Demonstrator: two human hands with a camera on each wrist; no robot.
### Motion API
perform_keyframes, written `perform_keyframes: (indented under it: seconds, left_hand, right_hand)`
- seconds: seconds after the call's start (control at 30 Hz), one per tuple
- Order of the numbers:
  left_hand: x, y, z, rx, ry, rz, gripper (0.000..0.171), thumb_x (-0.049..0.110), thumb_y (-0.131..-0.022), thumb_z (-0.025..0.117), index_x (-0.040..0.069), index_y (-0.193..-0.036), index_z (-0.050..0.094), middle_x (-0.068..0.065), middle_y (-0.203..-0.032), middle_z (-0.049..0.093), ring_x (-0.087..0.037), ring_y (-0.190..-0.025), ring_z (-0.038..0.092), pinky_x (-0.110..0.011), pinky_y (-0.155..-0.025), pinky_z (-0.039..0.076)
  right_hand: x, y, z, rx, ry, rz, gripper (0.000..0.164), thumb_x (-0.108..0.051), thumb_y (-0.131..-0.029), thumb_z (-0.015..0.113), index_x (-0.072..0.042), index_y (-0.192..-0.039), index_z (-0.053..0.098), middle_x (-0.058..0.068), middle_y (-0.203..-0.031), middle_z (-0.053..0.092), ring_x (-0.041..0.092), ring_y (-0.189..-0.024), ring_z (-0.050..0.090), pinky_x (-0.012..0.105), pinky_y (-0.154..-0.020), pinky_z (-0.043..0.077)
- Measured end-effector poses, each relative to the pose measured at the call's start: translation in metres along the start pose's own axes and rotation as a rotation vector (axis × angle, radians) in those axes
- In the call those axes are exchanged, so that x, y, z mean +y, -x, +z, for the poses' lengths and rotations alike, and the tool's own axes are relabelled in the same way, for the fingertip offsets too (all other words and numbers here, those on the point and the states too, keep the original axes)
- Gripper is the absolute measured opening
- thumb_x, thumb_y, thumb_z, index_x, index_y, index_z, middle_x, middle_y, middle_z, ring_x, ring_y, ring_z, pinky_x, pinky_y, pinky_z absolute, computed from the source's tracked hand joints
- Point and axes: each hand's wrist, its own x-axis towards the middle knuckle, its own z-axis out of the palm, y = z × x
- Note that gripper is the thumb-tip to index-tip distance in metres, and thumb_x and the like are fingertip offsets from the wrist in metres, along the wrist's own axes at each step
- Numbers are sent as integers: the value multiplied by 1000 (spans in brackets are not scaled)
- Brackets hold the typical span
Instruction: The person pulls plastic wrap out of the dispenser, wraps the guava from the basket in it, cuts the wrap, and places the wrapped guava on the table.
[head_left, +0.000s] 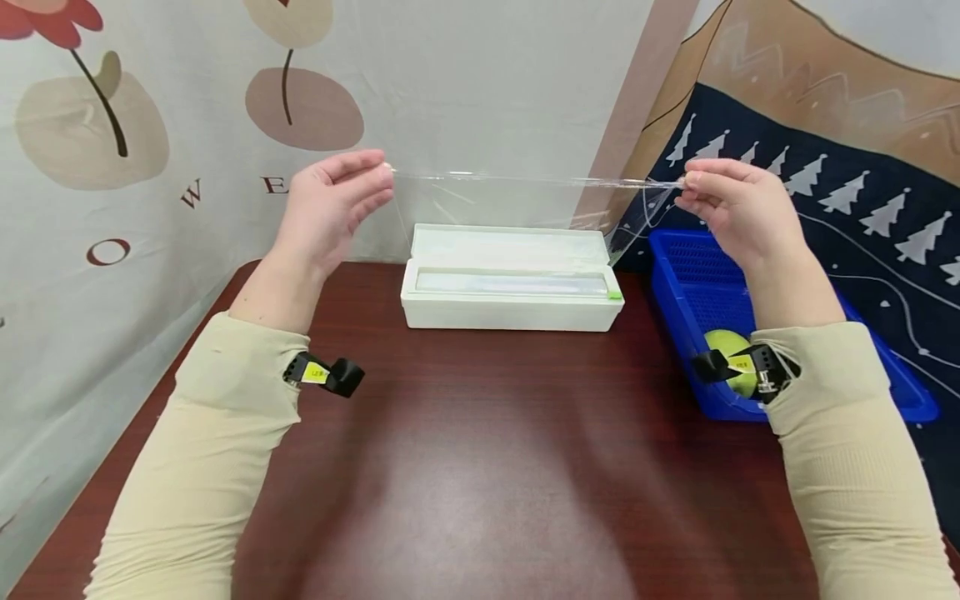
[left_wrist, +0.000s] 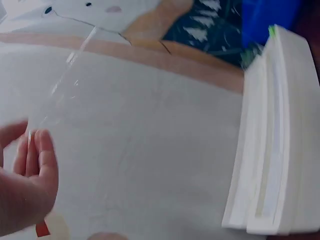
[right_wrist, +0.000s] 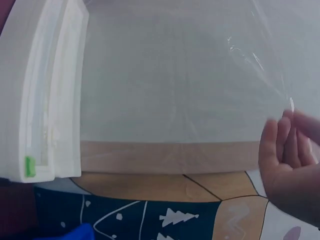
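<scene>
A sheet of clear plastic wrap (head_left: 510, 200) is stretched between both hands, its top edge nearly level. My left hand (head_left: 330, 200) pinches its left corner between thumb and fingers; the right hand (head_left: 738, 204) pinches the other corner, where the film is bunched. Below and behind the hands, the wrap runs down to a long white cling film dispenser box (head_left: 510, 317) with its lid (head_left: 510, 244) raised at the back. A green slider (head_left: 615, 295) sits at the right end of the box. In the left wrist view, the film (left_wrist: 75, 65) shows as shiny streaks leading from the fingertips.
On the right stands a blue plastic basket (head_left: 678, 333) with a yellow-green ball-like item (head_left: 726, 342) in it, partly hidden by the wrist camera. Printed cloths (head_left: 480, 100) hang behind the dark brown table (head_left: 480, 467).
</scene>
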Motion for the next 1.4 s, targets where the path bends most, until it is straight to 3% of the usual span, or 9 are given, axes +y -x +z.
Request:
perform_keyframes:
  seconds: [0.13,0.23,0.3,0.4,0.63,0.77,0.93,1.1,1.4]
  left_hand:
    - [-4,2,-8,-42,-486,150,27,0,-79,70,7,-105,68,9,-82,65,-3,-80,62,-14,-76,50]
    - [-9,2,-11,-42,-853,275,28,5,-80,71,6,-108,69,5,-86,64,0,-77,58,-12,-74,46]
    - [-12,2,-12,-40,-1028,357,22,8,-82,70,6,-104,70,-2,-89,63,-2,-76,55,-12,-72,44]
    - [-13,4,-12,-45,-1151,456,14,9,-84,68,3,-96,72,-10,-90,59,-10,-78,49,-17,-71,39]
    - [-8,5,-14,-125,-1093,514,13,12,-85,68,0,-89,71,-11,-108,52,-21,-99,48,-31,-86,38]
    - [-8,7,-15,-234,-963,388,15,16,-87,65,1,-88,67,-6,-118,59,-16,-111,53,-30,-98,40]
    - [-10,10,-16,-325,-807,259,14,22,-89,63,9,-88,64,5,-98,69,-7,-87,61,-20,-79,44]
    - [-12,5,-11,-300,-670,284,10,17,-90,63,8,-86,63,12,-80,69,-6,-79,64,-17,-78,49]
    - [-9,-6,2,-228,-355,355,10,2,-88,61,7,-80,62,4,-76,70,-9,-75,66,-19,-79,53]
  right_hand:
    - [5,4,-2,-63,115,-9,14,3,-80,68,-4,-91,73,2,-83,69,12,-80,64,16,-75,54]
    - [9,6,-1,-61,308,-84,16,0,-78,71,-8,-91,74,-3,-80,70,8,-81,63,11,-75,51]
    - [11,7,1,-35,442,-150,13,-4,-78,73,-9,-90,75,-7,-78,70,6,-81,62,10,-75,49]
    - [12,7,4,18,622,-212,9,-14,-82,71,-11,-90,75,-13,-77,68,5,-83,58,14,-79,44]
    - [10,6,-6,-93,684,-195,12,-20,-91,60,-11,-94,68,-14,-110,65,8,-117,52,33,-115,27]
    - [14,5,-13,-231,566,-208,10,-17,-94,55,-8,-92,59,-8,-105,69,5,-109,60,18,-104,38]
    - [17,6,-16,-316,452,-244,10,-14,-95,53,-5,-90,55,-2,-89,73,7,-90,68,10,-84,49]
    - [16,5,-15,-296,414,-270,12,-14,-93,54,-3,-92,57,0,-89,73,9,-88,69,12,-83,50]
    - [7,3,-5,-271,311,-348,11,-10,-91,56,1,-90,58,5,-89,73,13,-87,69,17,-83,52]
